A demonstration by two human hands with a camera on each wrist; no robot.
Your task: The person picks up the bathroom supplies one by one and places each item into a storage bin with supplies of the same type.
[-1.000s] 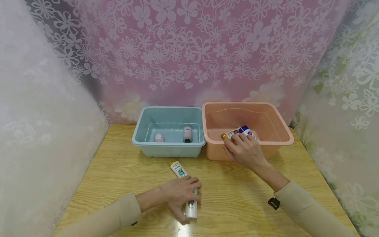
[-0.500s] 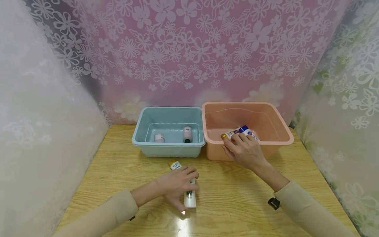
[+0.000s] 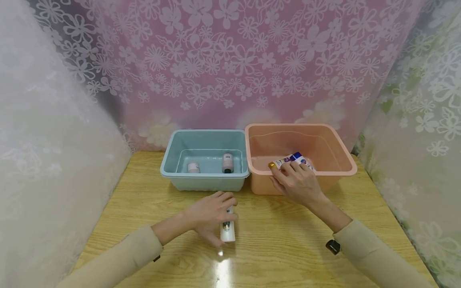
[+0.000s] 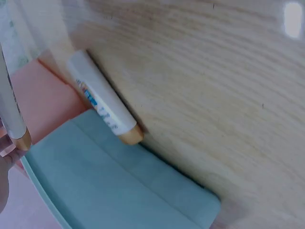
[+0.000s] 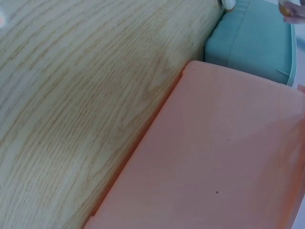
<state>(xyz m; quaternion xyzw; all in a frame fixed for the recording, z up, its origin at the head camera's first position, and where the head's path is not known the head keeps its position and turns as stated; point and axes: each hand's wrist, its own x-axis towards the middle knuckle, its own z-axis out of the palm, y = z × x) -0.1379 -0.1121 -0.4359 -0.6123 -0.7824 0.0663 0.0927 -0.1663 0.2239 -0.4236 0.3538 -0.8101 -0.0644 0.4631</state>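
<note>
While the right hand (image 3: 299,180) lies over the front rim of the peach bin (image 3: 259,186), its fingers bent over the edge and the thumb outside, the left hand (image 3: 214,212) holds a white tube (image 3: 227,232) in front of the blue bin (image 3: 205,184). Its fingers are curled round the tube, open only to about the tube's width, and the left wrist view shows the tube's gold cap (image 4: 22,142) at the fingertips. A second tube (image 4: 102,95), also white with a gold cap, lies on the table (image 3: 281,248) just beside the blue bin's outer wall. The 2 bins stand side by side. Inside the blue bin are 2 pale pink containers: a short jar (image 3: 193,168) and a bottle (image 3: 227,161) with a dark cap. Inside the peach bin, close to the right fingers, lie a gold-ended tube (image 3: 282,161) and a blue-capped tube (image 3: 298,157); whether the fingers touch either, I cannot tell.
</note>
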